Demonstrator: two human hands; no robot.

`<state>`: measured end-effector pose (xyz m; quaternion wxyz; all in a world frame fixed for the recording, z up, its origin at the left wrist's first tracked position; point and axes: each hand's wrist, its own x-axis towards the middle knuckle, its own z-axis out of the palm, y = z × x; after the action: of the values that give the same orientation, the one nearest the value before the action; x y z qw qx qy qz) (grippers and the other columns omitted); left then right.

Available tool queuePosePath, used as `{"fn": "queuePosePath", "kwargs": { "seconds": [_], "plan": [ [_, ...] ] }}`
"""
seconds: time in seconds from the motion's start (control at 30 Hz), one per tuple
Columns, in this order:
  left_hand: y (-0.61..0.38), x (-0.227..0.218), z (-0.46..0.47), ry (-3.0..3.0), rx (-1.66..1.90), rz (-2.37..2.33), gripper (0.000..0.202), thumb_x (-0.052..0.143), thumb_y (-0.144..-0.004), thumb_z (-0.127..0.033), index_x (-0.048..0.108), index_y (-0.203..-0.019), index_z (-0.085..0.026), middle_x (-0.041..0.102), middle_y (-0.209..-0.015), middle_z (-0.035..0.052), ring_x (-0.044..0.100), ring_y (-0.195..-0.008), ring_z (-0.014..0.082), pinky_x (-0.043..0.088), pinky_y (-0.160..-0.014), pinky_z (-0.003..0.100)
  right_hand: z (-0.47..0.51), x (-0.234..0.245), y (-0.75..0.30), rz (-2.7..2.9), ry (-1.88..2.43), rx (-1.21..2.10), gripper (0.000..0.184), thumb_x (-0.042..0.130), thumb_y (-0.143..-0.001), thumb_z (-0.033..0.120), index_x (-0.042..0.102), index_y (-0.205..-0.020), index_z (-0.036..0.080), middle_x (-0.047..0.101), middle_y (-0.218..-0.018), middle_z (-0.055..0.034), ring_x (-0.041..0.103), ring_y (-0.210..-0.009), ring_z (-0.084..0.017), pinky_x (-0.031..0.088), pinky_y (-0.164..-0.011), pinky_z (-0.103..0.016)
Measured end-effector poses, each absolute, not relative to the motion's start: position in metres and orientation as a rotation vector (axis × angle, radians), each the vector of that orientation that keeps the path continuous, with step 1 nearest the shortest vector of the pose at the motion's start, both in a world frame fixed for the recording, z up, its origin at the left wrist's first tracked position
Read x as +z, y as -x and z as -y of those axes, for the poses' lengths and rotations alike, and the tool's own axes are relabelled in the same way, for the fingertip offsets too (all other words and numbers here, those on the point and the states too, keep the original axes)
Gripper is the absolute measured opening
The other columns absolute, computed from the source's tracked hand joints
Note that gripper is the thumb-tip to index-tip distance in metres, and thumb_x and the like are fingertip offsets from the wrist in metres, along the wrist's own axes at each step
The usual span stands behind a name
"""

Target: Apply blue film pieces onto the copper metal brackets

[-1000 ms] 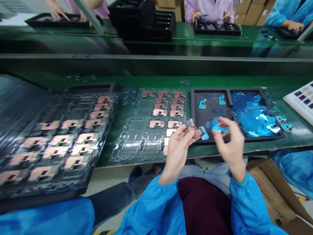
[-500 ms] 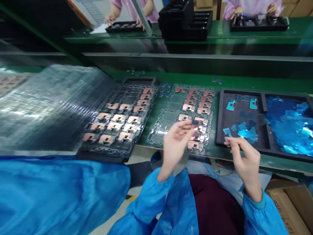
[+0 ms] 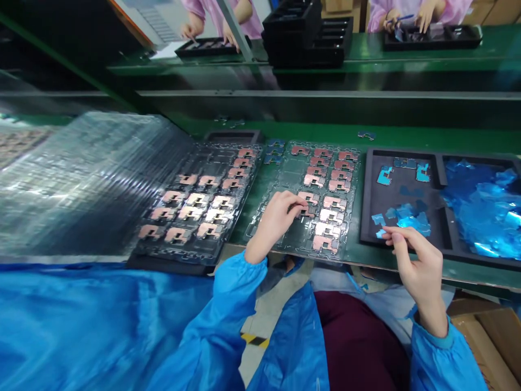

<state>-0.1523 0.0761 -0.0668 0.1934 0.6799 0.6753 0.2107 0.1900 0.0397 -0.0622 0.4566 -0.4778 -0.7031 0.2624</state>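
My left hand (image 3: 277, 218) is closed in a pinch on a small copper-coloured circuit board (image 3: 306, 213), low over the clear plastic tray (image 3: 280, 196) in the middle of the bench. Rows of similar boards (image 3: 334, 203) lie in that tray's pockets. Over the front edge of the black tray (image 3: 368, 206), my right hand (image 3: 419, 260) pinches a small piece of blue film (image 3: 380, 233) between thumb and fingertips. Loose blue film scraps (image 3: 413, 218) lie close by in the same compartment, and blue-covered pieces (image 3: 385, 175) sit farther back.
To the left, another clear tray (image 3: 203, 241) holds copper-coloured boards beside a stack of clear plastic trays (image 3: 81, 190). Blue film (image 3: 484, 206) heaps in the black tray's right compartment. Across the bench, two people in pink sleeves (image 3: 376, 13) work at black trays. An open cardboard box (image 3: 494, 336) stands lower right.
My left hand has moved left and down onto the middle tray, bringing the board to its pockets. My right hand has shifted slightly right and down, still pinching blue film.
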Motion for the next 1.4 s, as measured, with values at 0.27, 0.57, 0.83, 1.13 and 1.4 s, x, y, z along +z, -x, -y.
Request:
{"fn": "queuePosePath", "kwargs": {
  "seconds": [0.27,0.57,0.83,1.13,1.4],
  "plan": [
    [0.155,-0.074,-0.074,-1.988,0.590,-1.926,0.018,0.061,-0.104,-0.023,0.080,-0.101,-0.023,0.075,-0.111,0.0082,0.065,-0.111,0.0306,0.050,-0.104,0.045,-0.044,-0.067,-0.195,1.719,1.177,0.664,0.019,0.060,-0.111,0.025,0.080,-0.112,0.023,0.080,-0.097,-0.0035,0.075,-0.087,-0.018,0.061,-0.077,-0.030],
    [0.158,-0.075,-0.079,-2.228,0.530,-1.816,0.017,0.061,-0.107,-0.027,0.078,-0.102,-0.023,0.077,-0.107,0.0082,0.066,-0.107,0.0301,0.054,-0.096,0.044,-0.045,-0.073,-0.206,1.640,1.232,0.662,0.019,0.061,-0.111,0.023,0.080,-0.110,0.024,0.081,-0.100,-0.0028,0.076,-0.087,-0.017,0.061,-0.078,-0.030],
    [0.075,-0.038,-0.210,-2.300,0.499,-1.820,0.025,0.059,-0.108,-0.032,0.079,-0.115,-0.019,0.076,-0.119,0.0121,0.065,-0.119,0.0333,0.050,-0.110,0.051,-0.040,-0.071,-0.209,1.590,1.228,0.666,0.020,0.060,-0.111,0.021,0.080,-0.113,0.025,0.082,-0.102,-0.0030,0.076,-0.084,-0.016,0.061,-0.075,-0.029],
    [-0.020,-0.060,-0.384,-2.141,0.512,-1.732,0.030,0.069,-0.089,-0.005,0.077,-0.118,-0.011,0.070,-0.134,0.0210,0.060,-0.127,0.0347,0.045,-0.116,0.051,-0.031,-0.065,-0.222,1.691,1.215,0.562,0.020,0.060,-0.109,0.015,0.079,-0.113,0.023,0.082,-0.096,-0.0039,0.078,-0.084,-0.017,0.063,-0.076,-0.029],
    [0.007,-0.010,-0.305,-1.948,0.698,-1.593,0.016,0.066,-0.101,-0.027,0.077,-0.099,-0.015,0.078,-0.096,0.0114,0.070,-0.088,0.0236,0.058,-0.089,0.040,-0.050,-0.054,-0.222,1.532,1.222,0.518,0.020,0.061,-0.107,0.018,0.080,-0.113,0.024,0.081,-0.098,-0.0054,0.078,-0.081,-0.018,0.065,-0.068,-0.029]
  ]
}}
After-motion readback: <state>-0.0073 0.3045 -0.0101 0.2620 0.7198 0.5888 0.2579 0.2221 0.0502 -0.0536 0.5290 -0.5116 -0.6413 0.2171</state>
